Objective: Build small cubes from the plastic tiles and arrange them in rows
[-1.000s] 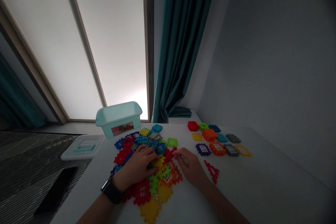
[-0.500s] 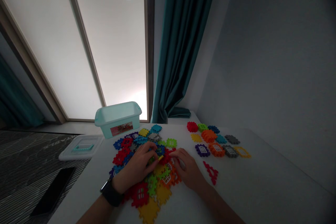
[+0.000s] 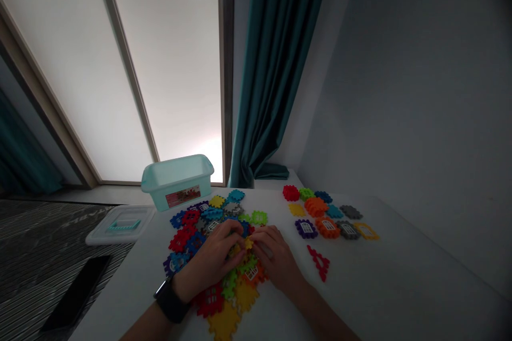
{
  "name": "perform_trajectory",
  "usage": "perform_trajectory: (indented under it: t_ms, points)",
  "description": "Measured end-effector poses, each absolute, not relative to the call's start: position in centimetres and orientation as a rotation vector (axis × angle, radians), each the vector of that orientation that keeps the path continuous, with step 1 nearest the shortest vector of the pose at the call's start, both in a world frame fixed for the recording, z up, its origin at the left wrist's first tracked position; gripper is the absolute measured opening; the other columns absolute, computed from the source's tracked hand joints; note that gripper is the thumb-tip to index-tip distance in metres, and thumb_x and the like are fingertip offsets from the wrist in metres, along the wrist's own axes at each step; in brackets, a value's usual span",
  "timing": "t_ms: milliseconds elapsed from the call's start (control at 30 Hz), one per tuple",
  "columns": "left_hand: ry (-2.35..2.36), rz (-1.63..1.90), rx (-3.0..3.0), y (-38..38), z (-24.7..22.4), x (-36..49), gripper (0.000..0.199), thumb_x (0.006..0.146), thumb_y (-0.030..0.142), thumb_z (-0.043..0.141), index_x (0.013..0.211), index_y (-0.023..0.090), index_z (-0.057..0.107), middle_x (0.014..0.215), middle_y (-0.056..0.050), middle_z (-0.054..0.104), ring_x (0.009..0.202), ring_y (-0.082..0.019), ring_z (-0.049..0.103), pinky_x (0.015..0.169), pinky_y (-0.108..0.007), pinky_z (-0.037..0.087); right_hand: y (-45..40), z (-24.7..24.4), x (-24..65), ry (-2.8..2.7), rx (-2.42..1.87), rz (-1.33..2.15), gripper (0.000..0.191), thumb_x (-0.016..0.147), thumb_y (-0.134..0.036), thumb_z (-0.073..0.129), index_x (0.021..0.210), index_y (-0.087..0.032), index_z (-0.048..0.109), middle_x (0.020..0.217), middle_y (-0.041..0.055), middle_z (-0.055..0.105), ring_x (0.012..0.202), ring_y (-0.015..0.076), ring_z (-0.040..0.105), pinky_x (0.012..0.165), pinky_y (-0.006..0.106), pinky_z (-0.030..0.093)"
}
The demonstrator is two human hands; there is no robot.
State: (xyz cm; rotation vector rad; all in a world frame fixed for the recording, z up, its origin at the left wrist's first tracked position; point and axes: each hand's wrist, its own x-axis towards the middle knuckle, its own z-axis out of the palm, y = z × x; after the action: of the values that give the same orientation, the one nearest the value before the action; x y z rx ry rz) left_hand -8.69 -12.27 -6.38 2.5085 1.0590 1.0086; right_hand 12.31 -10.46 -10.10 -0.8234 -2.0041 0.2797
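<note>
My left hand (image 3: 210, 261) and my right hand (image 3: 276, 258) meet at their fingertips on a small yellow plastic piece (image 3: 248, 243), which shows between them. Both hands rest over a loose heap of interlocking waffle-edged plastic tiles (image 3: 188, 240) in red, blue, green, orange and yellow. Some tiles have white window prints. The heap's middle is hidden under my hands. A black watch (image 3: 170, 301) sits on my left wrist. An orange window tile (image 3: 252, 274) lies just below my right fingers.
Sorted tiles (image 3: 326, 213) lie apart to the right, with a red zigzag strip (image 3: 319, 262) near them. A pale teal plastic bin (image 3: 177, 181) stands at the far edge of the white table (image 3: 360, 282). Its lid (image 3: 120, 229) and a black phone (image 3: 76, 292) lie left of the table.
My hands have drawn closer together, with the right hand moving left. Their fingertips now meet at the yellow piece, and the red tile earlier between them is mostly covered.
</note>
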Motion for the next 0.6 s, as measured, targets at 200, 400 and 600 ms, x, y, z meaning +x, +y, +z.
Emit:
perform_trajectory:
  t_ms: [200,400,600]
  points:
    - [1.125,1.083,2.547,-12.3,-6.1,-8.9,0.008,0.097,0.019,0.053,0.102,0.021,0.059,0.112,-0.008,0.059,0.104,-0.022,0.06,0.092,-0.038,0.051,-10.7,-9.6,12.4,-1.934,-0.871,0.442,0.012,0.098,-0.028,0.053,0.092,-0.024,0.062,0.092,0.004,0.068,0.091,0.0223,0.062,0.084,0.036,0.049]
    - [1.24,1.157,2.665,-12.0,-7.0,-9.2,0.054,0.079,0.027,0.08,0.127,0.021,0.054,0.122,-0.011,0.058,0.109,-0.029,0.058,0.092,-0.043,0.053,-11.1,-9.0,12.2,-1.605,-1.025,0.874,0.025,0.091,-0.045,0.062,0.09,-0.02,0.065,0.085,0.004,0.068,0.083,0.0213,0.063,0.075,0.031,0.05]
    - [1.278,1.233,2.766,-11.8,-7.0,-9.5,0.053,0.078,0.033,0.081,0.125,0.021,0.059,0.119,-0.011,0.06,0.107,-0.029,0.06,0.091,-0.043,0.053,-11.2,-9.0,11.8,-1.332,-1.007,1.167,0.041,0.079,-0.057,0.075,0.087,-0.018,0.068,0.082,0.0055,0.07,0.078,0.0211,0.064,0.07,0.03,0.05]
